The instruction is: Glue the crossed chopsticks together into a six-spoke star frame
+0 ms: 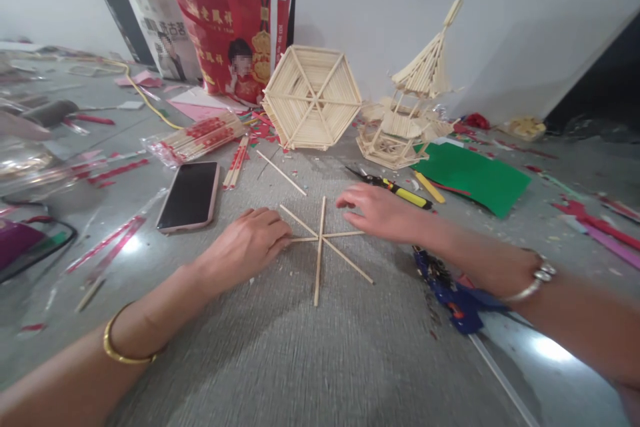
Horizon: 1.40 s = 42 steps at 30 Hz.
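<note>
Thin wooden sticks point(319, 267) lie crossed at one middle point on the grey floor, forming a six-armed star. My left hand point(245, 243) is at the star's left side, its fingers closed on the end of the left-pointing stick point(304, 239). To the upper right of the crossing, my right hand point(377, 210) hovers with thumb and fingers apart and nothing between them. It is just above the right-pointing stick point(345, 235). One loose stick point(281, 173) lies beyond the star. A blue glue gun point(463, 307) with a clear glue stick in it rests below my right forearm.
A phone point(189, 197) lies left, near packaged chopsticks point(203, 137). Behind stand a hexagonal stick frame point(315, 99), a stick pavilion model point(400, 123) and a red bag point(235, 40). A black-and-yellow cutting tool point(400, 192) and green sheet point(475, 173) lie right.
</note>
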Motion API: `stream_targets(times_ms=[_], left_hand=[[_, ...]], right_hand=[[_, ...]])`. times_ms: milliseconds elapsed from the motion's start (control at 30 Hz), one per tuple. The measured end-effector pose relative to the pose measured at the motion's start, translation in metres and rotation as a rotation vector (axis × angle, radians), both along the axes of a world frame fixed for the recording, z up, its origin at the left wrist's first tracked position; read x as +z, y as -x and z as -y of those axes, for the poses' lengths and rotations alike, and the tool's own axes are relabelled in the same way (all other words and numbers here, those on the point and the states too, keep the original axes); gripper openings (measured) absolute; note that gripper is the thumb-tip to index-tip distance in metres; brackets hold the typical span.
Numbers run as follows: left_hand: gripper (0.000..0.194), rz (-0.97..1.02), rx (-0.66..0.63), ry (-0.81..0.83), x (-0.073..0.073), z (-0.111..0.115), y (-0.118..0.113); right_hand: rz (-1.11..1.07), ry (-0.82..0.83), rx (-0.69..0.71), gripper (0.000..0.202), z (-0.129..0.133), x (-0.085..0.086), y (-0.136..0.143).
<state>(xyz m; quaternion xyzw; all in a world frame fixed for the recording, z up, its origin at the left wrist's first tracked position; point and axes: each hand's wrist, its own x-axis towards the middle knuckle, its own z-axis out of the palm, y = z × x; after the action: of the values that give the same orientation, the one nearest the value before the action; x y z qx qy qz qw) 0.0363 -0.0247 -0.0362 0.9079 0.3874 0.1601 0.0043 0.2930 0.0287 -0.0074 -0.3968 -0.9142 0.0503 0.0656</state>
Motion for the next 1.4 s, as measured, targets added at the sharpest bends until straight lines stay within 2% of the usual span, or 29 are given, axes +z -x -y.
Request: stream_targets(times_ms=[167,300,433,700,933,1067,1133,1233,1300,1400], left_hand=[[0.025,-0.06,0.003,-0.006,-0.002,0.0,-0.004],[0.024,-0.052,0.002,-0.012,-0.003,0.0,-0.007],[0.022,-0.048,-0.003,-0.029,-0.004,-0.001,-0.007],[0.021,-0.052,0.002,-0.021,-0.004,-0.001,-0.009],[0.024,-0.015,0.023,-0.045,-0.004,-0.005,-0.003],[0.026,0.034,0.026,-0.08,0.012,-0.009,-0.004],[0.026,0.046,0.025,-0.096,0.025,-0.017,-0.01],[0.022,0.055,0.038,-0.03,0.04,-0.04,-0.028],[0.022,0.02,0.06,0.051,0.041,-0.06,-0.044],[0.022,-0.044,0.095,0.165,0.034,-0.086,-0.064]], right_hand=[[0.041,0.047,0.039,0.013,0.025,-0.001,-0.003],[0.076,0.118,-0.024,0.011,0.042,-0.004,0.008],[0.109,0.126,-0.08,0.011,0.049,-0.006,0.012],[0.061,0.088,-0.063,0.013,0.047,-0.009,0.007],[0.048,-0.017,-0.062,0.018,0.016,-0.004,-0.018],[0.082,-0.011,0.006,0.018,0.013,-0.006,-0.02],[0.1,-0.019,0.01,0.017,0.023,-0.004,-0.016],[0.141,0.013,-0.023,0.017,0.043,0.003,-0.008],[0.174,0.049,-0.067,0.018,0.056,0.007,-0.003],[0.205,0.078,-0.121,0.021,0.073,0.008,0.002]])
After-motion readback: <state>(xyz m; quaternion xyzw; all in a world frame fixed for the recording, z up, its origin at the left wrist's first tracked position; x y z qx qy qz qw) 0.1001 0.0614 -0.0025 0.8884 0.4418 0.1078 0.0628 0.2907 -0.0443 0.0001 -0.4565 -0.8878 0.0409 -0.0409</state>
